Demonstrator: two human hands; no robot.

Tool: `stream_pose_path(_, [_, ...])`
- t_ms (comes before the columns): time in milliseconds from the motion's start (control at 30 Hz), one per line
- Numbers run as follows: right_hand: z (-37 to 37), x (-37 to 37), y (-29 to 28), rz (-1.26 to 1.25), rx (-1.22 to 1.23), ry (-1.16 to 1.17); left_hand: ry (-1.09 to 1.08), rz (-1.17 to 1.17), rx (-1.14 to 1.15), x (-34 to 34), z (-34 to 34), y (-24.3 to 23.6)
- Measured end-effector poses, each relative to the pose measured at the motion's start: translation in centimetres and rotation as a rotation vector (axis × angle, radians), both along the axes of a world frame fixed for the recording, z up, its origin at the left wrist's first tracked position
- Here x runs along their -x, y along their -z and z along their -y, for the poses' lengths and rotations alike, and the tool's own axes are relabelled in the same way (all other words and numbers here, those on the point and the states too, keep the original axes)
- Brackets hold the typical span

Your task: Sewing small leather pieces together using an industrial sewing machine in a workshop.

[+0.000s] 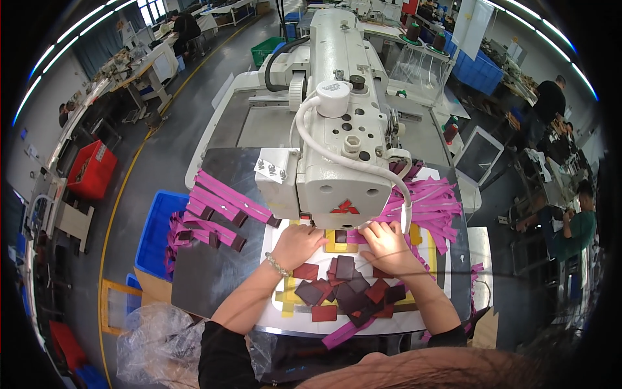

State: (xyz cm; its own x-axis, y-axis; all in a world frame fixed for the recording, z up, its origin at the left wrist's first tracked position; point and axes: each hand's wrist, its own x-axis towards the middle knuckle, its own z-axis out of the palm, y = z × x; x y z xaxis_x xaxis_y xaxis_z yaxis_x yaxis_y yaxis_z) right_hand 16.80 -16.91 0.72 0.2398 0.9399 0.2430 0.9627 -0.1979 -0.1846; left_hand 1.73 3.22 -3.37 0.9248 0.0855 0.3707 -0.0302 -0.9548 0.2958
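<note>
Under the head of a white industrial sewing machine [340, 181], a magenta strip [355, 238] with a dark end patch lies by a yellow-edged plate [341, 247]. My right hand [391, 247] has its bent fingers pressed down on that strip. Left of the plate is my left hand [298, 246], thumb pointing inward; its other fingers are partly hidden by the machine head. In front of both hands lies a loose pile of dark brown and reddish patches [353, 288]. A magenta strip end [346, 334] hangs at the near table edge.
Magenta strips with dark ends [220, 204] lie at the left, and a thick bunch of magenta strips [434, 204] at the right. A blue bin [155, 227] stands left of the table, above clear plastic wrap [159, 347]. A tablet-like screen [479, 155] stands at right.
</note>
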Motion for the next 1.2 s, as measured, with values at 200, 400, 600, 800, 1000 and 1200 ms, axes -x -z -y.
stream_pose_path(200, [-0.6, -0.7, 2.7, 0.253, -0.118, -0.056, 0.015, 0.153, 0.009, -0.3, 0.6, -0.9])
stream_pose_path(400, [-1.4, -0.2, 4.0, 0.210, -0.224, -0.055, 0.004, 0.137, 0.019, -0.1, 0.8, -0.6])
stream_pose_path(600, [-1.6, -0.5, 3.7, 0.034, -0.345, -0.175, -0.022, 0.143, 0.063, -0.1, 1.0, -0.3])
stream_pose_path(800, [-0.7, 0.0, 2.6, -0.116, -0.220, -0.140, -0.026, 0.072, 0.172, 0.0, 0.6, -0.1])
stream_pose_path(1000, [0.9, 0.8, 0.1, -0.205, 0.011, -0.122, -0.008, 0.049, 0.189, 0.0, 0.7, -0.8])
stream_pose_path(1200, [3.4, -0.2, -2.1, -0.167, 0.103, -0.117, 0.121, 0.118, 0.150, -0.2, 0.8, 0.2])
